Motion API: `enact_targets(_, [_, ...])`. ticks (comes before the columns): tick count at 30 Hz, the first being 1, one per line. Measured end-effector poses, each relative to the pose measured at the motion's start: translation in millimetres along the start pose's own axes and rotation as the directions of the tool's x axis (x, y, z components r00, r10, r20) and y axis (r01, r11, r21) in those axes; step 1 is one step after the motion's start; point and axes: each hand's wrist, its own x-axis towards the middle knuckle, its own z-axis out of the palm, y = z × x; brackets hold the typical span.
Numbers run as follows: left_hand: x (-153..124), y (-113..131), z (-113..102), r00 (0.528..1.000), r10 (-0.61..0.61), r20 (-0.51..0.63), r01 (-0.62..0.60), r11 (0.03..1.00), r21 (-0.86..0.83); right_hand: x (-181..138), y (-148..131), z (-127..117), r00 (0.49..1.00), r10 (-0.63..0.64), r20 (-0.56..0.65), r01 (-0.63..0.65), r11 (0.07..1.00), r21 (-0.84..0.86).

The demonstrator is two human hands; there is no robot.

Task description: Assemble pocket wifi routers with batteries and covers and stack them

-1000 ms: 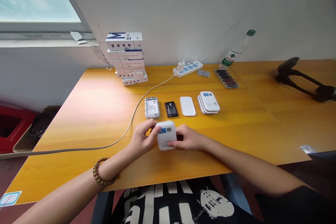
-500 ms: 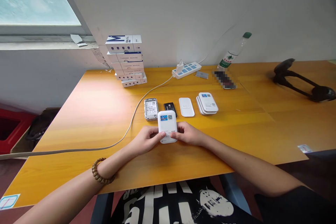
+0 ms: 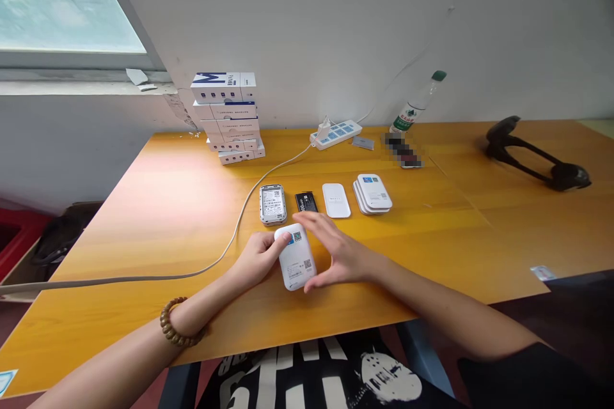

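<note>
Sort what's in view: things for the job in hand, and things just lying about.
Apparently for the job:
white device in the left hand
uncovered device
battery
white cover
device stack
probably the stacked boxes

Seemingly lying about:
bottle
power strip

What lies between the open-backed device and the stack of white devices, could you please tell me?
In the head view, a black battery and then a white cover lie between the open-backed device and the stack.

In my left fingers (image 3: 277,247), the white rounded-rectangular plastic device (image 3: 296,260) sits before the black rectangular battery (image 3: 306,202).
</note>
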Motion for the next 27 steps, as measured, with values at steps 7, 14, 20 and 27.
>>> enact_targets(7, [0.9, 0.3, 7.0, 1.000, 0.024, -0.001, -0.024, 0.999, 0.027, -0.9, -13.7, -3.8, 0.979, -0.166, 0.121, 0.196, 0.931, -0.307])
enact_targets(14, [0.5, 3.2, 4.8, 0.993, 0.112, 0.036, -0.113, 0.993, 0.032, -0.5, -13.9, -15.4, 0.974, -0.175, 0.146, 0.217, 0.907, -0.360])
enact_targets(20, [-1.0, 3.6, -12.2, 0.905, 0.425, -0.034, -0.376, 0.832, 0.408, -11.7, 14.7, -116.8, 0.966, 0.254, -0.058, -0.259, 0.920, -0.293])
enact_targets(27, [22.6, -11.3, -35.2, 0.764, 0.627, -0.156, -0.414, 0.661, 0.626, -23.8, 46.8, -191.1, 0.764, 0.642, -0.062, -0.626, 0.715, -0.313])
